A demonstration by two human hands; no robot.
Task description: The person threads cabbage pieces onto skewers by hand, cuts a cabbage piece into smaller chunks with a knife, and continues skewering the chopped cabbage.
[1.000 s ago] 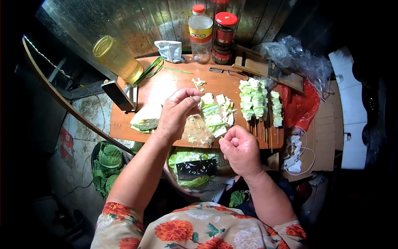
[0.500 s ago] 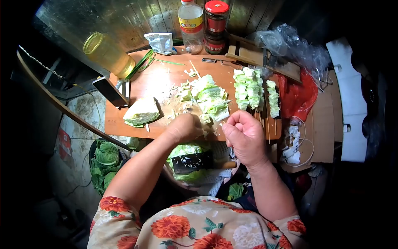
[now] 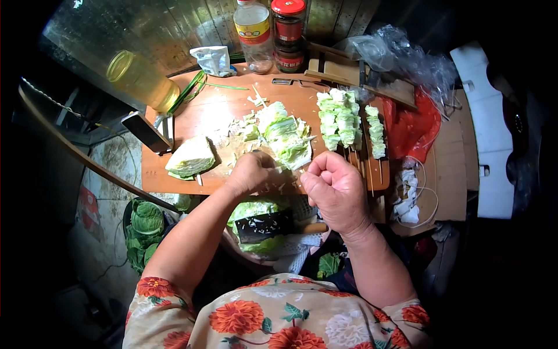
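Note:
My right hand (image 3: 336,189) is closed in a pinch at the lower end of a thin wooden skewer (image 3: 256,93), whose tip sticks out above cut cabbage leaves (image 3: 286,136); the leaves hide its middle. Just left of it, my left hand (image 3: 251,173) is low over the board edge, fingers curled toward small cabbage pieces; what they hold is hidden. A cabbage wedge (image 3: 192,158) lies left of my left hand. Several threaded cabbage skewers (image 3: 340,119) lie at the right, with one more skewer (image 3: 376,132) beside them.
Along the back stand a jar of yellow liquid (image 3: 142,81), a white packet (image 3: 213,60), a bottle (image 3: 254,41) and stacked red-lidded jars (image 3: 289,32). A phone (image 3: 145,132) leans at the left. A cleaver (image 3: 264,227) rests on leaves below the board (image 3: 160,181). Cabbages (image 3: 146,221) sit lower left.
My left hand has come down from above the leaves to the board's near edge, uncovering the skewer's upper tip. My right hand stays pinched near the leaves. The whole view has shifted.

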